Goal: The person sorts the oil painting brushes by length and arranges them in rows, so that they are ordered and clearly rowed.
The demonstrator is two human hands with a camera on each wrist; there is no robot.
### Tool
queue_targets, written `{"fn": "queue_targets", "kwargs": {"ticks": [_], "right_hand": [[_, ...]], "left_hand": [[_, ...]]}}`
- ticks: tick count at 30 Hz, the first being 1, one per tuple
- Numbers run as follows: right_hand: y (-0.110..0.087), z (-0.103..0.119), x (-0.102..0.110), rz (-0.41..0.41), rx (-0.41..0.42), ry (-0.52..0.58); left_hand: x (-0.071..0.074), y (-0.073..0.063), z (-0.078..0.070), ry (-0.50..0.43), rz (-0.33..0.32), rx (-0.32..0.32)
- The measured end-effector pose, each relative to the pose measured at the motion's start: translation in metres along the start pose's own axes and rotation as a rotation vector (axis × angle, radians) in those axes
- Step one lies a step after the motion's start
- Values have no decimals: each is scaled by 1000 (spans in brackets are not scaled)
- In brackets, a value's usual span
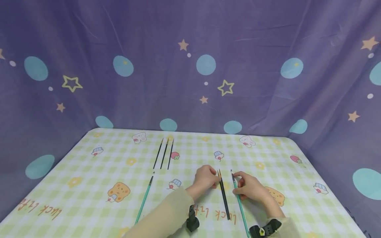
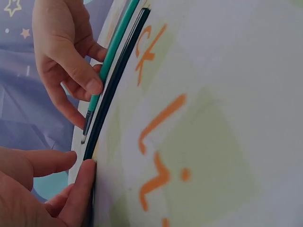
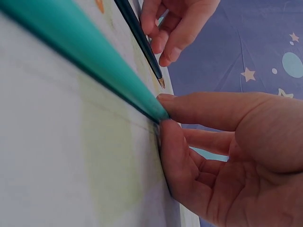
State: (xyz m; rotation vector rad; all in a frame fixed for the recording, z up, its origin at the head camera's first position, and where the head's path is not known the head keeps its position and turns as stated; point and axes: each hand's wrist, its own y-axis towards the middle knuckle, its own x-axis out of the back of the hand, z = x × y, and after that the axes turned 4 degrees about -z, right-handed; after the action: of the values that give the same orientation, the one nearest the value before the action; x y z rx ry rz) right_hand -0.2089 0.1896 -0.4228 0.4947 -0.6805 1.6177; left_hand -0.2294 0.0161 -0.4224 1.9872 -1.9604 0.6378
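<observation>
Where the right hand (image 1: 252, 188) works: fingers pinching the slender turquoise-handled paintbrush (image 1: 240, 203) near its far end — best held lightly, clear of the bristles (image 2: 83, 140).
Left hand (image 1: 205, 178): at the slim black-handled paintbrushes (image 1: 224, 198), just left — cannot tell whether fingers grip.

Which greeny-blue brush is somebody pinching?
The teal brush on the right, pinched between the right hand's thumb and finger. The other teal brush lies farther left, with neither of the hands on it.
</observation>
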Motion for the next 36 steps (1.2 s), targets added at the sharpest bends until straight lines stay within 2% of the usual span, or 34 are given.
{"fn": "queue_targets", "kwargs": {"ticks": [6,13,21,29,36], "right_hand": [[0,2,0,-6,-4,-2],[-1,2,0,-8,6,-13],[0,2,-1,-7,-4,-22],[1,2,-1,-12,-6,-26],[2,1,-1,-12,-10,-30]], "left_hand": [[-2,2,-2,63,-22,-2],[-4,3,-3,164,-53,-32],[-4,2,-3,164,-55,-13],[-4,0,-4,243,-68,-83],[-3,-1,-6,263,-60,-90]]}}
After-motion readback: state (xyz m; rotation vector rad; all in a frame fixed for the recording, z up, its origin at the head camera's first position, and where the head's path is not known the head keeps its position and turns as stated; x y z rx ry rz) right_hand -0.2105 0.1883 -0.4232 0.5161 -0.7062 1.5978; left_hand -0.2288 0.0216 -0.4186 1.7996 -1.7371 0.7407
